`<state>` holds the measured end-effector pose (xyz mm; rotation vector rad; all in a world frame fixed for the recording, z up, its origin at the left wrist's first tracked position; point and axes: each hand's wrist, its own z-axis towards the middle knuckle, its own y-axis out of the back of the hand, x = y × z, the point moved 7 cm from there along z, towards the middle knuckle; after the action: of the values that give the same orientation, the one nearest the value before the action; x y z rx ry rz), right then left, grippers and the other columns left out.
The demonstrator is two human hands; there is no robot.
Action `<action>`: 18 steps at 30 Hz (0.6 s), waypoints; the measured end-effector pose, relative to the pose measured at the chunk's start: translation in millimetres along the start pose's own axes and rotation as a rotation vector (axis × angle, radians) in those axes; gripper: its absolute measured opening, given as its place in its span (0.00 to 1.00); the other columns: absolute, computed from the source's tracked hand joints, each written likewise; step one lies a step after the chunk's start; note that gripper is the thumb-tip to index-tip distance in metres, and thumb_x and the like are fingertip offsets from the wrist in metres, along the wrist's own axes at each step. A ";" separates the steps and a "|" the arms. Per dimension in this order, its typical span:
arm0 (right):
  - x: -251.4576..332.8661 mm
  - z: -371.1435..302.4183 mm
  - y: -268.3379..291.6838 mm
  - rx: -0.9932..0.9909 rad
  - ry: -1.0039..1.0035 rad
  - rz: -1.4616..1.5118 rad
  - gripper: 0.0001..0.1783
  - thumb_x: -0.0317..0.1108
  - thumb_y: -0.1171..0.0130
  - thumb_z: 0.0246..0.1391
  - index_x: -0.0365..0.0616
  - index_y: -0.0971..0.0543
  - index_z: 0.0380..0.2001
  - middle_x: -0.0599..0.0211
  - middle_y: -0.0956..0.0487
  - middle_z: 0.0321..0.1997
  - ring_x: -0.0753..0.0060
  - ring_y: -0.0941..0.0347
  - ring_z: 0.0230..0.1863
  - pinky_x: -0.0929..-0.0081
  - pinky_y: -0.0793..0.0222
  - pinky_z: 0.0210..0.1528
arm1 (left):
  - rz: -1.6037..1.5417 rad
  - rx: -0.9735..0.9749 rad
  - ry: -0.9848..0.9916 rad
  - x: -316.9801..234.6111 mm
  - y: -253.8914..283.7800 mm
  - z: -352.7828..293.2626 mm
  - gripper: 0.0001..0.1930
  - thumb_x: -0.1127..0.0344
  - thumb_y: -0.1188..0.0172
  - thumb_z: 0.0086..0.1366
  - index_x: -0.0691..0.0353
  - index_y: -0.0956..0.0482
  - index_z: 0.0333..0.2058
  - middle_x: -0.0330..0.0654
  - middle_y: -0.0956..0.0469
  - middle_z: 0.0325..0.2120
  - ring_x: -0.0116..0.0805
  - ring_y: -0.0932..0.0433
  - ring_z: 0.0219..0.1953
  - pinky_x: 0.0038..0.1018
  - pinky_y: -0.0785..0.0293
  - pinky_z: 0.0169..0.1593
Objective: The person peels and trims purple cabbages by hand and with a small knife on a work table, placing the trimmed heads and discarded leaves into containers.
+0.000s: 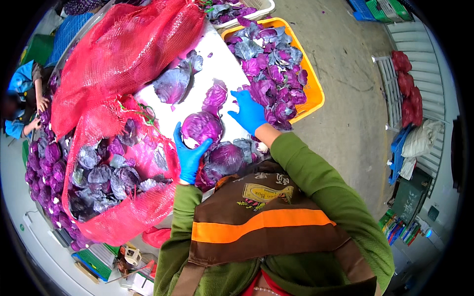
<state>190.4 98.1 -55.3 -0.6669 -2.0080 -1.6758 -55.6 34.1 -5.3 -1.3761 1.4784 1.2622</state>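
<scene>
A peeled red cabbage (201, 126) rests on the white tabletop (219, 52). My left hand (190, 157), in a blue glove, cups its near left side between thumb and fingers. To the right of it, my right hand (249, 113) is blue-gloved too, open, fingers apart and holding nothing. A loose purple leaf (216, 94) lies just beyond the cabbage head. Another red cabbage (226, 158) sits close to my apron, with darker outer leaves (243, 145) beside it. Farther back on the table is a large bluish leaf (173, 85).
An orange crate (312, 93) heaped with cabbage leaves stands at the table's right. Red mesh sacks (123, 54) cover the left side, one opened over cabbages (101, 177). Piled cabbages (49, 163) lie beyond, near another person's hands (39, 111). A white crate (264, 9) is at the back.
</scene>
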 end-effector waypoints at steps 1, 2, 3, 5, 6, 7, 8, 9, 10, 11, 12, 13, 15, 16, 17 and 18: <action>-5.7 4.9 -0.8 -0.036 0.012 0.100 0.32 0.50 0.33 0.55 0.55 0.27 0.61 0.58 0.25 0.57 0.51 0.20 0.49 0.55 0.24 0.47 | -0.096 0.034 0.030 6.4 3.9 2.4 0.54 0.67 0.21 0.48 0.65 0.46 0.70 0.49 0.37 0.64 0.41 0.37 0.66 0.38 0.41 0.71; -21.0 13.3 3.5 -0.049 -0.037 0.032 0.29 0.47 0.33 0.55 0.55 0.26 0.59 0.57 0.24 0.55 0.49 0.20 0.49 0.53 0.24 0.47 | -0.191 0.070 0.060 15.5 6.4 3.8 0.53 0.68 0.21 0.49 0.64 0.45 0.70 0.49 0.36 0.64 0.40 0.36 0.66 0.37 0.41 0.71; -35.6 21.7 12.8 -0.058 -0.089 -0.036 0.26 0.45 0.34 0.56 0.54 0.25 0.57 0.56 0.24 0.54 0.48 0.21 0.49 0.52 0.25 0.46 | -0.284 0.106 0.093 23.2 8.3 2.8 0.53 0.69 0.21 0.49 0.64 0.45 0.70 0.49 0.36 0.64 0.40 0.36 0.65 0.36 0.40 0.70; -62.6 36.9 53.5 -0.132 -0.171 -0.200 0.23 0.42 0.36 0.56 0.54 0.23 0.55 0.52 0.23 0.50 0.44 0.21 0.47 0.52 0.25 0.46 | -0.540 0.225 0.190 11.0 -0.5 -3.2 0.47 0.73 0.29 0.56 0.64 0.46 0.71 0.49 0.36 0.65 0.42 0.36 0.67 0.37 0.41 0.71; -79.6 42.0 73.0 -0.176 -0.221 -0.227 0.22 0.41 0.36 0.56 0.53 0.23 0.54 0.50 0.23 0.48 0.42 0.22 0.48 0.52 0.25 0.47 | -0.696 0.262 0.224 4.7 -7.4 -8.3 0.46 0.74 0.31 0.57 0.64 0.46 0.71 0.49 0.36 0.65 0.42 0.36 0.67 0.38 0.41 0.71; -79.4 43.1 90.9 -0.219 -0.269 -0.254 0.22 0.41 0.36 0.56 0.52 0.23 0.54 0.48 0.23 0.47 0.39 0.23 0.48 0.52 0.25 0.48 | -0.852 0.298 0.258 1.7 -11.3 -12.5 0.44 0.74 0.33 0.58 0.63 0.47 0.71 0.49 0.36 0.66 0.43 0.36 0.68 0.38 0.41 0.72; -74.1 38.2 104.2 -0.277 -0.266 -0.202 0.24 0.43 0.35 0.58 0.52 0.23 0.58 0.52 0.20 0.52 0.47 0.21 0.49 0.54 0.25 0.49 | -0.890 0.308 0.255 15.1 -12.5 -14.9 0.41 0.74 0.39 0.61 0.63 0.47 0.72 0.49 0.37 0.67 0.44 0.37 0.69 0.40 0.41 0.72; -61.0 33.1 104.9 -0.196 -0.234 0.050 0.26 0.45 0.36 0.59 0.51 0.23 0.59 0.54 0.20 0.52 0.52 0.20 0.48 0.55 0.25 0.49 | -0.915 0.318 0.274 17.3 -15.6 -15.3 0.41 0.74 0.39 0.61 0.63 0.47 0.72 0.49 0.36 0.67 0.44 0.37 0.69 0.40 0.42 0.72; -45.9 25.3 102.3 -0.112 -0.203 0.296 0.28 0.48 0.36 0.59 0.50 0.24 0.60 0.55 0.20 0.52 0.56 0.20 0.47 0.57 0.24 0.49 | -0.941 0.331 0.299 19.2 -20.1 -17.0 0.41 0.73 0.39 0.62 0.63 0.47 0.72 0.49 0.36 0.67 0.44 0.37 0.69 0.40 0.42 0.72; -35.7 18.7 99.2 -0.027 -0.169 0.542 0.30 0.50 0.36 0.60 0.49 0.24 0.61 0.57 0.19 0.52 0.60 0.19 0.46 0.59 0.24 0.49 | -0.968 0.344 0.325 20.6 -24.5 -18.7 0.40 0.72 0.39 0.62 0.63 0.47 0.71 0.49 0.36 0.67 0.44 0.36 0.69 0.40 0.42 0.73; -2.9 6.9 104.0 0.107 -0.154 0.661 0.32 0.49 0.34 0.58 0.47 0.25 0.62 0.61 0.18 0.51 0.67 0.21 0.47 0.65 0.26 0.52 | -0.950 0.354 0.346 20.3 -25.6 -18.7 0.39 0.72 0.41 0.64 0.63 0.47 0.71 0.49 0.36 0.67 0.44 0.36 0.68 0.40 0.41 0.72; 30.1 -6.7 109.8 0.242 -0.152 0.771 0.34 0.47 0.31 0.57 0.45 0.25 0.63 0.64 0.18 0.51 0.73 0.23 0.48 0.72 0.28 0.55 | -0.955 0.362 0.364 21.7 -25.5 -18.4 0.39 0.71 0.41 0.64 0.63 0.47 0.71 0.50 0.36 0.67 0.45 0.36 0.68 0.41 0.40 0.72; 48.1 -17.9 104.3 0.382 0.011 0.780 0.34 0.45 0.25 0.50 0.43 0.21 0.59 0.65 0.16 0.43 0.75 0.24 0.45 0.71 0.27 0.51 | -0.958 0.388 0.401 21.8 -23.2 -16.9 0.38 0.71 0.41 0.65 0.64 0.46 0.71 0.50 0.36 0.66 0.45 0.35 0.67 0.42 0.38 0.71; 46.1 -22.4 104.7 0.400 -0.056 0.649 0.33 0.45 0.23 0.48 0.43 0.20 0.56 0.66 0.17 0.41 0.76 0.25 0.44 0.71 0.28 0.49 | -1.022 0.386 0.416 27.5 -18.2 -15.9 0.36 0.70 0.42 0.66 0.64 0.46 0.71 0.50 0.35 0.65 0.46 0.33 0.66 0.43 0.36 0.70; 44.8 -27.0 108.7 0.418 -0.121 0.517 0.33 0.45 0.22 0.46 0.42 0.19 0.53 0.67 0.18 0.40 0.76 0.26 0.42 0.70 0.28 0.47 | -1.023 0.362 0.421 33.8 -12.4 -14.9 0.36 0.70 0.42 0.66 0.63 0.45 0.71 0.51 0.35 0.65 0.46 0.33 0.66 0.43 0.36 0.69; 46.6 -28.0 113.3 0.438 -0.176 0.381 0.32 0.45 0.20 0.43 0.41 0.18 0.50 0.68 0.19 0.38 0.77 0.27 0.41 0.70 0.28 0.45 | -1.028 0.330 0.416 38.9 -5.8 -11.7 0.36 0.70 0.42 0.67 0.63 0.45 0.70 0.51 0.35 0.65 0.46 0.33 0.66 0.43 0.35 0.69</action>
<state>224.2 91.5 65.5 -0.9799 -2.1037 -0.9486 -54.5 13.3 -40.7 -1.8418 0.8914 0.0870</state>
